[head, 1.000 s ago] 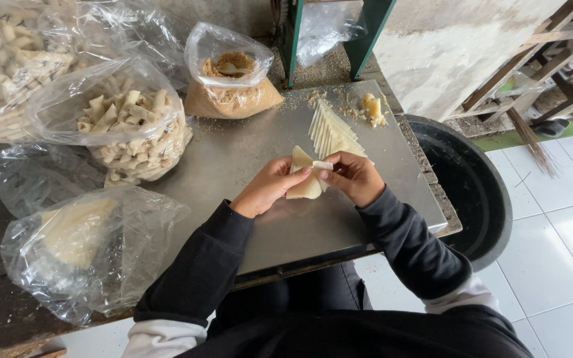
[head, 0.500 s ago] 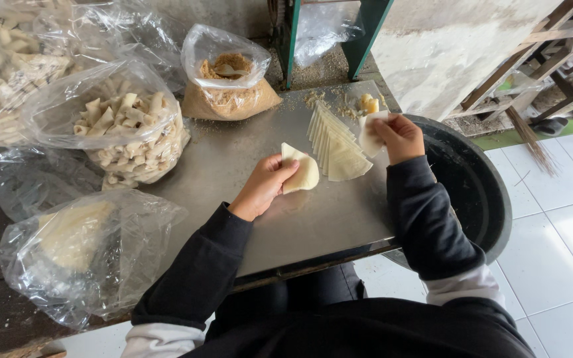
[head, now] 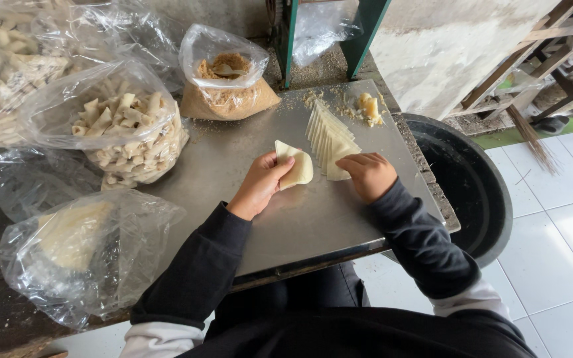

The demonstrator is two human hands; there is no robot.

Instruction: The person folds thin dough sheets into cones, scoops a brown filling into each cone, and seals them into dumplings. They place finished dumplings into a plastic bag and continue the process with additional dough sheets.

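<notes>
Grey sheet metal (head: 286,225) covers the work table, which stands on white floor tiles beside a big round black tub (head: 479,199). Nearest the body, the left hand (head: 260,185) rests its heel on the metal and pinches a pale, thin triangular dough sheet (head: 298,166) between thumb and curled fingers, so the sheet stands up just off the fingertips. Close to the right of that sheet, the right hand (head: 368,176) lies knuckles up, fingers curled loosely together, with its fingertips touching the near end of a fanned stack of pale triangular dough sheets (head: 329,136); whether it grips one I cannot tell. Beyond the stack sits a small heap of yellowish crumbly filling (head: 367,108), crumbs scattered around it. Well left of the left hand's fingers, a clear plastic bag holding pale flat dough (head: 74,245) lies at the table's near edge. Farther back are a clear plastic bag of rolled pale pastry pieces (head: 124,129) and an open clear bag of brown powder (head: 230,86).
</notes>
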